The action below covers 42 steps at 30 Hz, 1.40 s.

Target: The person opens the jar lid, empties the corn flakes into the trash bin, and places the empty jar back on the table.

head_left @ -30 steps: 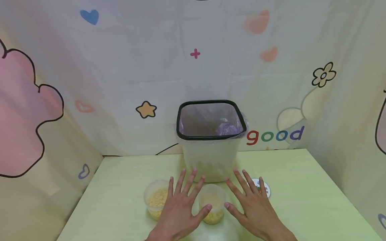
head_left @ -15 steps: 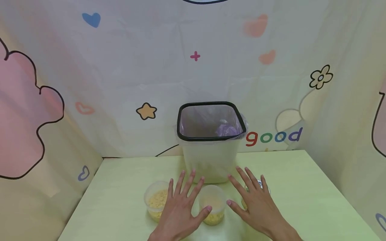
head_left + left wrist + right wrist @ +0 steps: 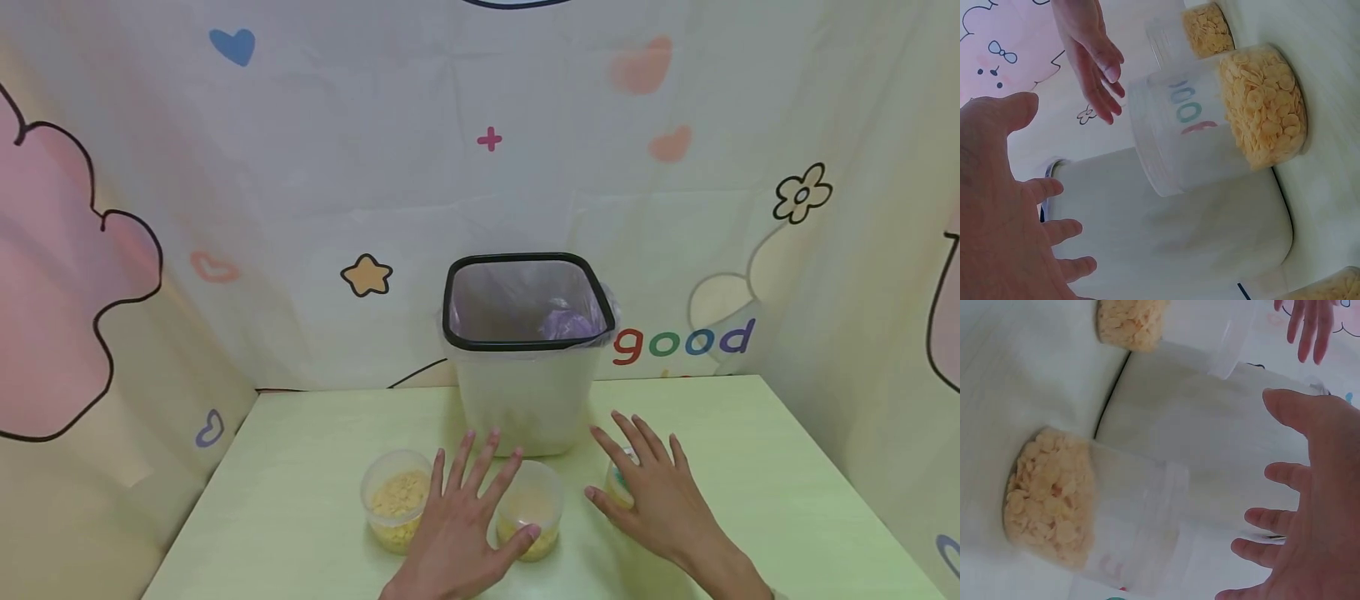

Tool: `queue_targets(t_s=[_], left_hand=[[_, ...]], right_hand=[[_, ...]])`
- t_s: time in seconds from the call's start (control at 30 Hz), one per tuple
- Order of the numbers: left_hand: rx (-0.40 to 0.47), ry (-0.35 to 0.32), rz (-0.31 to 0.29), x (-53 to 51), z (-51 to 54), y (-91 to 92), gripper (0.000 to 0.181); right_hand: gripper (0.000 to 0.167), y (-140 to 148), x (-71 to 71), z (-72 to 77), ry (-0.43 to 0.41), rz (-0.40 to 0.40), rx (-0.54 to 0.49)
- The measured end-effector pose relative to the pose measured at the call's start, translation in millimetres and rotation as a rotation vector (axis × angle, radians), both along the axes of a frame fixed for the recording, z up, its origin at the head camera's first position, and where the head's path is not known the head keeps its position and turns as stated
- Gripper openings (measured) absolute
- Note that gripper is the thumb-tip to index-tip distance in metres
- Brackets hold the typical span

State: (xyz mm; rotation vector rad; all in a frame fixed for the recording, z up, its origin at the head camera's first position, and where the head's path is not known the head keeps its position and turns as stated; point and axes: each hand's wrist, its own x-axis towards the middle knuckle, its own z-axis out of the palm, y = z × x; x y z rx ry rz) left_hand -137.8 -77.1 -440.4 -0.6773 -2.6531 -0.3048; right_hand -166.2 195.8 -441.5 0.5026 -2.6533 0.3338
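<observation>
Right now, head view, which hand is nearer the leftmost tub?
Left. The left hand is just right of the leftmost tub; the right hand is much farther right, past the middle tub.

soft, even, slightly dim light; faint shadow by bin [image 3: 525,400] base; wrist views hazy.

L hand [image 3: 459,531] & R hand [image 3: 663,504] bare, slim-fingered, 5 digits ea.; pale sliver [image 3: 777,594] on R forearm [image 3: 723,562], sleeve or strap, unclear.
</observation>
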Motion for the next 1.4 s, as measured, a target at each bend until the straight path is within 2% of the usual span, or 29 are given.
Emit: queue_targets(t_s=[0.27,0.5,0.67,0.83,0.97,1.2,1.4], left_hand=[[0.017,-0.023,-0.021,-1.6,-1.9,4.4,0.075],[-0.003,0.012,-0.017,-3.6,-3.8,7.8,0.075],[-0.022,-0.002,-0.021,-4.4,-4.0,10.0,0.075],[-0.026,-0.015,-0.03,-4.7,-4.7,11.1,0.074],[-0.033,0.004,-0.042,-4.5,-6.6,11.6,0.074],[-0.043,0.058,-0.049,-4.6,-8.4,12.1,0.074],[-0.041,0.055,-0.052,-3.9,-8.0,12.2,0.074]], right_hand=[[0.073,8.6,-5.5,-7.9,-0.084,-0.049,0.001],[0.074,14.1,-10.3,-13.0,-0.15,-0.083,0.0],[0.076,16.4,-12.5,-16.1,-0.186,-0.1,-0.006],[0.077,18.3,-14.1,-19.1,-0.274,-0.126,-0.026],[0.078,19.1,-15.7,-20.0,-0.308,-0.144,-0.017],[0.077,22.1,-18.8,-21.8,-0.301,-0.149,-0.028],[0.073,24.4,-21.1,-25.6,-0.245,-0.118,-0.055]])
